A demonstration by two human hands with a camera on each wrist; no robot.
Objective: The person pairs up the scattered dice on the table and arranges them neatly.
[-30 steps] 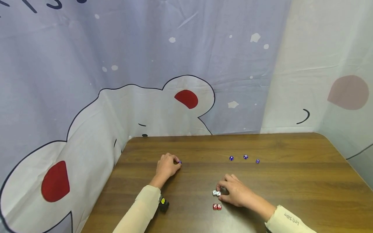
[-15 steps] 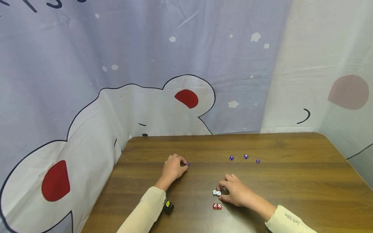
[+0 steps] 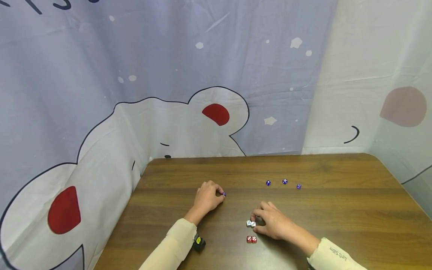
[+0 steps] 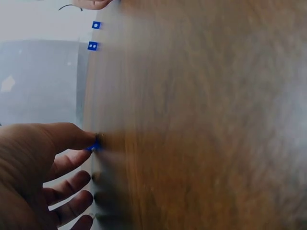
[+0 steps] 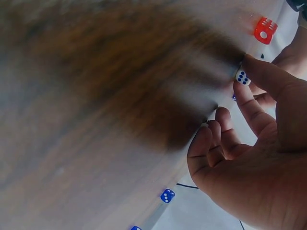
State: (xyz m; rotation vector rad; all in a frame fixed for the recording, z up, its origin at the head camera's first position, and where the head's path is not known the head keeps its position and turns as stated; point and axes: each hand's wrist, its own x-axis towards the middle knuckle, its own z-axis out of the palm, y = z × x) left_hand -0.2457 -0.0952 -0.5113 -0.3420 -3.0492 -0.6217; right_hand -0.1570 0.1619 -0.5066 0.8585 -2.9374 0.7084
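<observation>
My left hand [image 3: 206, 198] pinches a small blue die [image 3: 224, 194] between thumb and forefinger, low over the wooden table. In the left wrist view that blue die [image 4: 94, 145] is mostly covered by the fingertips, and the other fingers are spread below. To the right, my right hand [image 3: 272, 222] has thumb and forefinger on a white die [image 3: 253, 224]. A second white die [image 3: 248, 223] sits right beside it. The right wrist view shows a white face with dark pips on the die [image 5: 242, 77] between the fingertips.
Two red dice [image 3: 251, 239] sit side by side, nearer me than the white pair. Farther back on the table [image 3: 337, 210] are three spaced blue dice [image 3: 285, 181]. A printed curtain [image 3: 276, 75] hangs behind the table's far edge.
My left hand has slid right and slightly nearer me, with the blue die in its pinch. My right hand and the other dice have stayed in place.
</observation>
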